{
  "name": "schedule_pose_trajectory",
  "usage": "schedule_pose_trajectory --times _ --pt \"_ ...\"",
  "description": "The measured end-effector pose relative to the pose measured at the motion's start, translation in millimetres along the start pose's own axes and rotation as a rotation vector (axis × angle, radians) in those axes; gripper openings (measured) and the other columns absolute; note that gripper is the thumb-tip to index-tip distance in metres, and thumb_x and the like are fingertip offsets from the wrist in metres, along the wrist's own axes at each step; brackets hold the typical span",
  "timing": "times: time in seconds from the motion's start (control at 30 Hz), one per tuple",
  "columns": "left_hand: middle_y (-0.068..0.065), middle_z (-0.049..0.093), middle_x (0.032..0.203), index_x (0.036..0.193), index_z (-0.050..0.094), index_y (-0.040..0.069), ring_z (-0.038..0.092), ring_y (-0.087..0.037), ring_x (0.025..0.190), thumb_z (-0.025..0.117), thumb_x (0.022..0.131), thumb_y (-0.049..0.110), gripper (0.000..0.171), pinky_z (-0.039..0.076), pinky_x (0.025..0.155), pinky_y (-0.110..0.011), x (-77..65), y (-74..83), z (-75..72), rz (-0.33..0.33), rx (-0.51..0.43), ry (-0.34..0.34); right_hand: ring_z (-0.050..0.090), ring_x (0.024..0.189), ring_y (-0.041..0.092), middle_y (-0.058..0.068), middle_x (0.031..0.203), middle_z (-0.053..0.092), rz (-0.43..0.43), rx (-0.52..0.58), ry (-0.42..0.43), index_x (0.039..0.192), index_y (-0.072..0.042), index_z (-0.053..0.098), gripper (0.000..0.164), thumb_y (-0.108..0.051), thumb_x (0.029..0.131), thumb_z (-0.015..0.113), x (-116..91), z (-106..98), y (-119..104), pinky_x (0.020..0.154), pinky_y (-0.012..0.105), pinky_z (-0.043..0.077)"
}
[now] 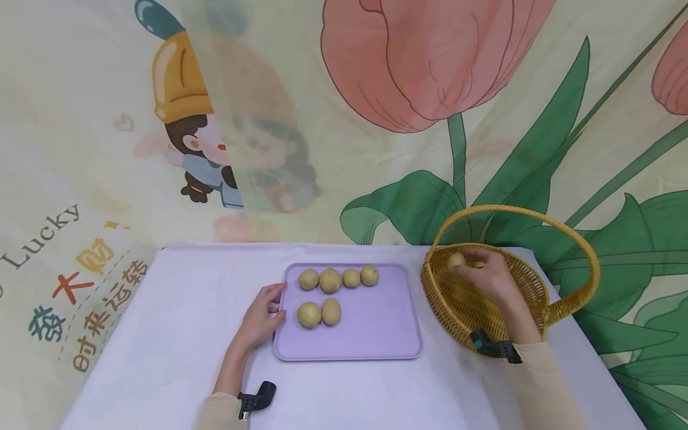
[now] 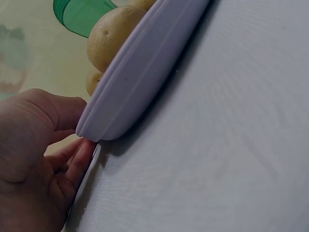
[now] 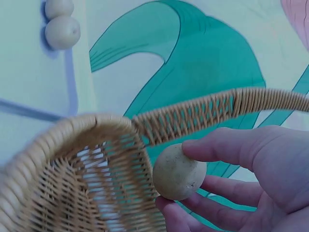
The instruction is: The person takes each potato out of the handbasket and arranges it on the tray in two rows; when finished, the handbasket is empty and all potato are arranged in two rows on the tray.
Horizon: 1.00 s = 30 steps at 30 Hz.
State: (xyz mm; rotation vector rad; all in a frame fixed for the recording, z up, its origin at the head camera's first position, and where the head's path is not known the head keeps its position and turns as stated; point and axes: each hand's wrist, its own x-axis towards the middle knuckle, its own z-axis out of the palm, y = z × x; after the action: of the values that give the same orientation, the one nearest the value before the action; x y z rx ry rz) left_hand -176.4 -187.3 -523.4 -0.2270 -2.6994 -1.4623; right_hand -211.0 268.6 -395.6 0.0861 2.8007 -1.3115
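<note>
My right hand point(image 1: 486, 275) is over the wicker basket point(image 1: 537, 289), pinching a small potato point(image 3: 176, 171) between thumb and fingers. In the right wrist view the potato overlaps the basket's inner wall near the foot of its handle. My left hand point(image 1: 263, 319) holds the left edge of the purple tray point(image 1: 376, 334); in the left wrist view its thumb is at the rim and its fingers lower, by the tray's corner. On the tray, several potatoes point(image 1: 330, 280) form a back row. Two more potatoes point(image 1: 309, 315) lie side by side in front, toward the left.
A white cloth point(image 1: 183, 310) covers the table. The basket's tall arched handle point(image 1: 516, 209) rises above its opening, leaning to the right. Behind the table hangs a printed curtain point(image 1: 290, 233) with large tulips. Each wrist wears a black camera strap point(image 1: 500, 349).
</note>
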Motion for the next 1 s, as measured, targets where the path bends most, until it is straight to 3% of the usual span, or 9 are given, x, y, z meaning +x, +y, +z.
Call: schedule_pose_trajectory --times 0.17,0.4,0.67,0.8,1.0 --pt "-0.021 0.048 0.138 0.14 0.05 -0.005 0.057 -0.03 0.105 0.065 0.081 -0.01 0.061 0.056 0.087 -0.031 -5.9 -1.4 2.9 -0.009 0.013 -0.008 0.053 0.108 0.036 0.026 0.133 0.051 -0.002 -0.009 0.013 0.136 0.006 0.052 0.059 -0.025 0.09 0.07 -12 10 -1 0.076 0.026 0.049" --pt "-0.021 0.047 0.14 0.141 0.049 -0.005 0.056 -0.031 0.107 0.064 0.082 -0.01 0.061 0.056 0.088 -0.034 -1.2 0.5 2.0 0.003 0.005 -0.013 0.058 0.109 0.035 0.023 0.136 0.051 0.009 0.04 0.007 0.139 0.002 0.051 0.06 -0.027 0.09 0.071 -17 26 -4 0.082 0.029 0.051" --pt "-0.022 0.044 0.141 0.143 0.047 -0.004 0.055 -0.032 0.11 0.064 0.082 -0.009 0.063 0.055 0.091 -0.038 3.3 0.6 0.7 -0.023 0.007 -0.022 0.063 0.106 0.035 0.024 0.129 0.058 -0.076 0.117 0.044 0.131 0.003 0.059 0.049 -0.013 0.087 0.072 -22 48 -29 0.074 0.022 0.052" --pt "-0.023 0.045 0.14 0.143 0.047 -0.005 0.056 -0.031 0.108 0.064 0.082 -0.01 0.063 0.055 0.089 -0.036 2.0 -0.9 -0.2 -0.016 0.01 -0.015 0.065 0.103 0.035 0.023 0.125 0.061 -0.121 0.152 0.036 0.128 0.004 0.061 0.047 -0.008 0.085 0.074 -24 67 -37 0.071 0.02 0.053" --pt "-0.022 0.045 0.14 0.142 0.047 -0.005 0.055 -0.032 0.108 0.063 0.082 -0.01 0.063 0.055 0.089 -0.034 0.4 -1.1 3.3 -0.009 0.002 -0.016 0.068 0.091 0.031 0.022 0.117 0.065 -0.117 0.187 -0.009 0.121 0.006 0.065 0.045 -0.002 0.078 0.076 -27 107 -40 0.071 0.03 0.058"
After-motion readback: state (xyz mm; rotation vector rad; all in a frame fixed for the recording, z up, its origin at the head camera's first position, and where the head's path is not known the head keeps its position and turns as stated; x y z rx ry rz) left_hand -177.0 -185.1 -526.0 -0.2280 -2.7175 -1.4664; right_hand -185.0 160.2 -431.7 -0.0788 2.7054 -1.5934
